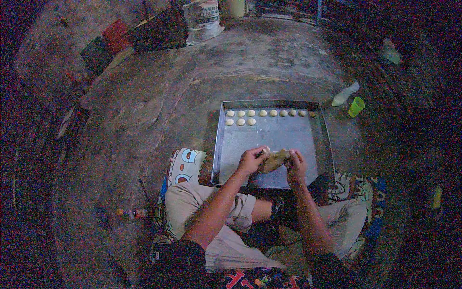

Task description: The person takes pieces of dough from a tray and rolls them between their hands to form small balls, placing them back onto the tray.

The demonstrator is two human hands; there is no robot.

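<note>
Both hands are held over the near part of a shallow metal tray point(269, 144). A limp, brownish-yellow piece point(274, 162), perhaps a thin sheet or a small bag, hangs between them; its kind is unclear. My left hand point(249, 162) is closed on its left end, with a small pale bit point(265, 150) at the fingertips. Pinching the other end is my right hand point(297, 167), where something pale also shows by the thumb. Small pale rounds point(251, 113), looking like dough, lie along the tray's far side: a row of several, and three more below at the left.
A green cup point(356, 107) and a whitish plastic bag point(345, 94) are on the floor beyond the tray's right side. My crossed legs rest on a cartoon-patterned mat point(185, 166) close to the tray. A white sack point(202, 21) stands far back; a small bottle point(130, 212) lies at left.
</note>
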